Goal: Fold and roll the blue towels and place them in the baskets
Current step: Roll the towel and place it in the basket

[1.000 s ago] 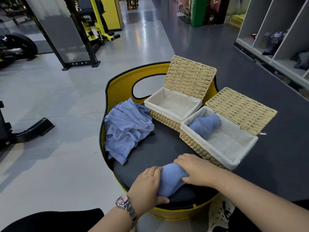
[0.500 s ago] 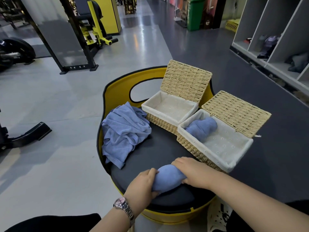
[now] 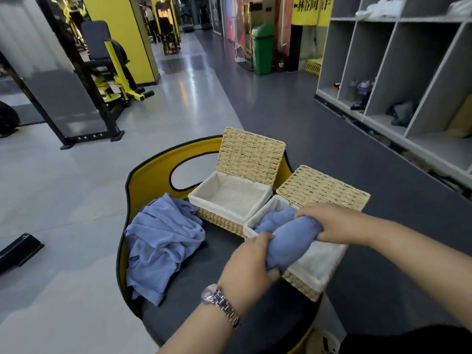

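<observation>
A rolled blue towel (image 3: 291, 238) hangs over the near wicker basket (image 3: 313, 275), gripped at both ends. My left hand (image 3: 249, 264) holds its lower end and my right hand (image 3: 332, 223) holds its upper end. Behind it, another rolled blue towel (image 3: 274, 218) lies inside the same basket, partly hidden. The far wicker basket (image 3: 204, 198) with its white lining holds nothing, and its lid stands up. A loose pile of blue towels (image 3: 161, 241) lies on the left of the black seat (image 3: 217, 325).
The seat has a yellow backrest (image 3: 150, 175) with a handle hole behind the baskets. Grey shelf cubbies (image 3: 398, 72) stand at the right. Gym machines (image 3: 102, 72) stand far left on the grey floor.
Both hands lifted the rolled towel off the seat's front and carried it up and right, over the near basket. The camera tilted up.
</observation>
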Motion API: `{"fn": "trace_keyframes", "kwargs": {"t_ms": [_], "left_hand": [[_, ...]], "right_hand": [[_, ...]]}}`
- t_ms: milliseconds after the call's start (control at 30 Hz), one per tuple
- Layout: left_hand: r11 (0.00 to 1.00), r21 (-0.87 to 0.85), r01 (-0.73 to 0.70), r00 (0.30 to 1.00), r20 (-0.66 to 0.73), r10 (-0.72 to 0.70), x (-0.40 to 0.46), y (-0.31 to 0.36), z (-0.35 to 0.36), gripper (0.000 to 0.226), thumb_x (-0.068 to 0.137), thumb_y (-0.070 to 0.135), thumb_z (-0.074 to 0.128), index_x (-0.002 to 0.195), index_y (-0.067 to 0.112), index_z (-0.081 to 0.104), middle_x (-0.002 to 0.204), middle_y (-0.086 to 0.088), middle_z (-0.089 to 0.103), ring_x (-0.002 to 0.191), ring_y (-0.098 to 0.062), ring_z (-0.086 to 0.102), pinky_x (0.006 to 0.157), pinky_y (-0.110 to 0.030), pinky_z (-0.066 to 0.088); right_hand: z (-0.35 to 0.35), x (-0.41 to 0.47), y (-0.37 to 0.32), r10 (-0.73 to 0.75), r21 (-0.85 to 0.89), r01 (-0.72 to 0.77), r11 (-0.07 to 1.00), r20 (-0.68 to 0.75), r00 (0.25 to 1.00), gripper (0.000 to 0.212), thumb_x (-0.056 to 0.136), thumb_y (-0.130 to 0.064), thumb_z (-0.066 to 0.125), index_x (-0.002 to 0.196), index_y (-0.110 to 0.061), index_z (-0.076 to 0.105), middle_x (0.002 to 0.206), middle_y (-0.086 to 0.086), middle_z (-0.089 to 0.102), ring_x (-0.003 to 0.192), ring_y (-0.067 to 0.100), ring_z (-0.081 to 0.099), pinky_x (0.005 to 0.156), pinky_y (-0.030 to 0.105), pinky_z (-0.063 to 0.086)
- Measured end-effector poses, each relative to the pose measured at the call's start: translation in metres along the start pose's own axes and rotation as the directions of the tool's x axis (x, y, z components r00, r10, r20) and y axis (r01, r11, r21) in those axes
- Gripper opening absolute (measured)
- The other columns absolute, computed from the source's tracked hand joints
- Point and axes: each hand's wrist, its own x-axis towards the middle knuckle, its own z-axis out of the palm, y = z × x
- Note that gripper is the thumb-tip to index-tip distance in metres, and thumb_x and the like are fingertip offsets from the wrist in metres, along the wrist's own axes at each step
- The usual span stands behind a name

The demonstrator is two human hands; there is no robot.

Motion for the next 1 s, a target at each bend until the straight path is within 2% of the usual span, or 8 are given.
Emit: {"fn": "trace_keyframes", "kwargs": {"t_ms": [100, 367, 500, 600, 667, 800, 900, 1000], "left_hand": [[0.999, -0.006, 0.037, 0.997, 0.067, -0.036, 0.037, 0.014, 0.016, 0.057, 0.073, 0.031, 0.067, 0.124, 0.022, 0.044, 0.111, -0.002, 0.064, 0.102, -0.022, 0.061, 0.076, -0.030, 0.047], [0.994, 0.029, 0.109, 0.981, 0.160, -0.113, 0.085, 0.005, 0.043, 0.056, 0.078, 0.018, 0.060, 0.130, 0.022, 0.041, 0.114, -0.005, 0.063, 0.104, -0.024, 0.061, 0.082, -0.037, 0.051], [0.981, 0.146, 0.131, 0.950, 0.264, -0.166, 0.104, 0.005, 0.057, 0.049, 0.079, 0.017, 0.061, 0.124, 0.015, 0.040, 0.106, -0.010, 0.064, 0.098, -0.028, 0.062, 0.073, -0.037, 0.050], [0.957, 0.247, 0.152, 0.913, 0.336, -0.232, 0.111, 0.008, 0.064, 0.056, 0.078, 0.030, 0.067, 0.125, 0.010, 0.042, 0.107, -0.009, 0.065, 0.099, -0.028, 0.063, 0.069, -0.034, 0.044], [0.941, 0.313, 0.128, 0.910, 0.339, -0.237, 0.114, 0.010, 0.065, 0.050, 0.078, 0.037, 0.065, 0.117, 0.010, 0.050, 0.106, -0.007, 0.065, 0.099, -0.026, 0.063, 0.072, -0.033, 0.046], [0.900, 0.424, 0.105, 0.938, 0.257, -0.231, 0.116, 0.009, 0.067, 0.023, 0.078, 0.025, 0.064, 0.098, 0.017, 0.058, 0.105, -0.007, 0.067, 0.100, -0.026, 0.063, 0.073, -0.031, 0.042], [0.862, 0.497, 0.099, 0.924, 0.276, -0.265, 0.120, 0.007, 0.071, 0.025, 0.078, 0.026, 0.065, 0.102, 0.018, 0.062, 0.108, -0.006, 0.067, 0.104, -0.026, 0.062, 0.089, -0.038, 0.047], [0.853, 0.513, 0.093, 0.930, 0.261, -0.258, 0.121, 0.005, 0.073, 0.025, 0.079, 0.028, 0.063, 0.102, 0.018, 0.064, 0.107, -0.004, 0.068, 0.105, -0.024, 0.061, 0.092, -0.037, 0.044]], "right_hand": [[-0.010, 0.007, 0.027, 0.034, 0.004, -0.034, 0.999, 0.040, 0.999, 0.026, 0.071, -0.022, 0.067, 0.094, -0.031, 0.059, 0.090, -0.015, 0.062, 0.084, 0.006, 0.055, 0.073, 0.027, 0.047], [0.002, 0.031, 0.057, 0.054, -0.031, -0.050, 0.998, 0.122, 0.991, 0.026, 0.073, -0.018, 0.063, 0.099, -0.020, 0.060, 0.097, -0.002, 0.063, 0.089, 0.016, 0.054, 0.077, 0.033, 0.045], [0.022, 0.041, 0.069, -0.003, -0.247, 0.024, 0.969, 0.085, 0.996, 0.023, 0.072, -0.020, 0.057, 0.094, -0.025, 0.056, 0.095, -0.001, 0.046, 0.096, 0.020, 0.042, 0.083, 0.035, 0.042], [0.040, 0.048, 0.067, -0.061, -0.403, 0.090, 0.911, 0.086, 0.994, 0.023, 0.072, -0.011, 0.056, 0.092, -0.022, 0.057, 0.097, 0.002, 0.054, 0.102, 0.025, 0.042, 0.087, 0.036, 0.038], [0.048, 0.049, 0.067, -0.127, -0.476, 0.142, 0.868, 0.064, 0.990, 0.025, 0.072, -0.008, 0.056, 0.093, -0.019, 0.059, 0.097, 0.002, 0.060, 0.101, 0.025, 0.044, 0.089, 0.038, 0.036], [0.054, 0.044, 0.072, -0.152, -0.561, 0.131, 0.817, 0.009, 0.988, 0.026, 0.062, -0.011, 0.064, 0.085, -0.021, 0.063, 0.086, -0.005, 0.060, 0.090, 0.020, 0.046, 0.083, 0.033, 0.027], [0.063, 0.046, 0.069, -0.118, -0.567, 0.097, 0.818, 0.001, 0.993, 0.018, 0.065, -0.012, 0.065, 0.079, -0.024, 0.064, 0.079, -0.007, 0.062, 0.088, 0.019, 0.049, 0.078, 0.032, 0.021], [0.064, 0.049, 0.066, -0.110, -0.532, 0.096, 0.842, 0.005, 0.994, 0.021, 0.076, -0.008, 0.057, 0.092, -0.018, 0.065, 0.094, -0.001, 0.065, 0.100, 0.024, 0.047, 0.084, 0.035, 0.022]]}}
